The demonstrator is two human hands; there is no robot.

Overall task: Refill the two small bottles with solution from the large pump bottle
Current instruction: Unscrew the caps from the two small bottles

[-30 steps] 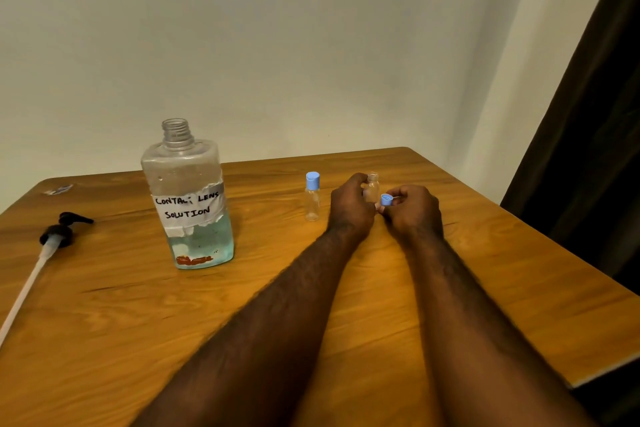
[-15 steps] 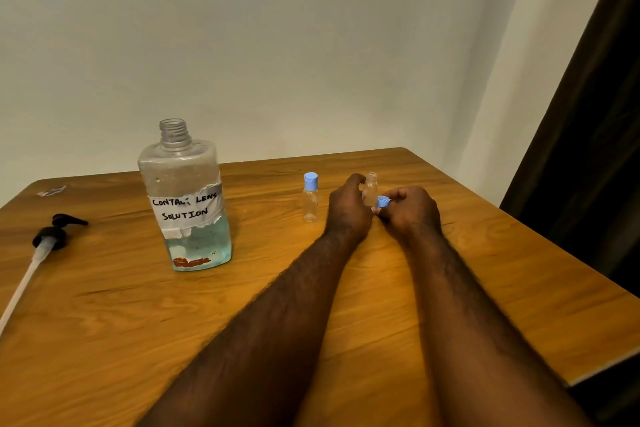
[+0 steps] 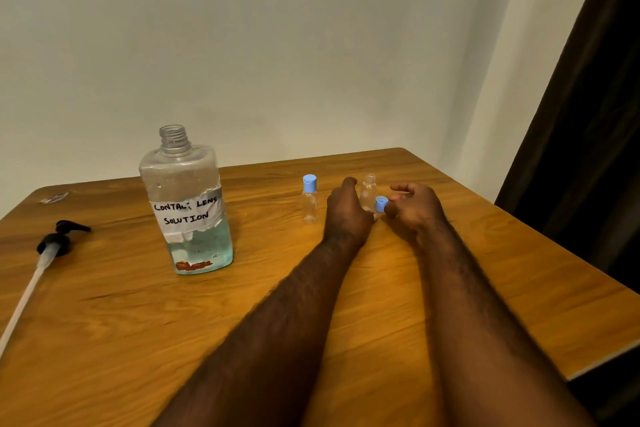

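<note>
The large clear bottle (image 3: 188, 204), labelled "contact lens solution", stands uncapped left of centre, with blue liquid in its lower third. A small clear bottle with a blue cap (image 3: 309, 199) stands upright to its right. My left hand (image 3: 348, 215) holds a second small bottle (image 3: 368, 191), uncapped and upright on the table. My right hand (image 3: 414, 210) pinches that bottle's blue cap (image 3: 381, 204) just right of it, the other fingers spread loosely.
The black pump head with its long white tube (image 3: 41, 256) lies on the wooden table (image 3: 104, 305) at the far left. A small clear scrap (image 3: 53, 198) lies near the back left corner. A dark curtain (image 3: 588, 114) hangs at the right.
My right hand has drawn the blue cap slightly lower and away from the small bottle's neck, and its fingers have opened out. The left hand stays on the bottle.
</note>
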